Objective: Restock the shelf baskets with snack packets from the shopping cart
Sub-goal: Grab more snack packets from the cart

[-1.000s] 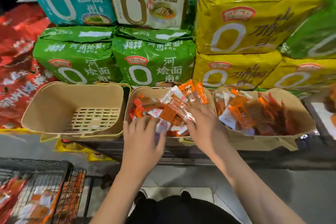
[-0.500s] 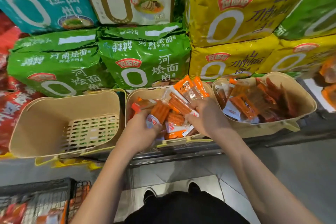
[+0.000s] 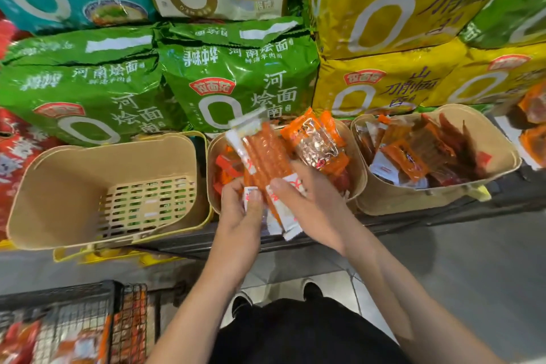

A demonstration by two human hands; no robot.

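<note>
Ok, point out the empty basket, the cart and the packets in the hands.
Empty basket (image 3: 74, 180): head view, bare inner wall.
Cart (image 3: 74, 325): head view, wire side.
Packets (image 3: 267, 161): head view, orange middle of the held bundle.

Shiny film on those long orange snack packets (image 3: 267, 162), clear plastic with white sealed ends, catching the light. The baskets look like matt beige plastic: the empty basket (image 3: 88, 186) is smooth-walled with a slotted grid floor. Behind, the green noodle bags (image 3: 236, 80) and yellow noodle bags (image 3: 384, 9) are glossy, crinkled foil-like wrap. The shopping cart (image 3: 74, 319) is dark metal wire mesh. The floor (image 3: 458, 269) looks like smooth grey tile.
</note>
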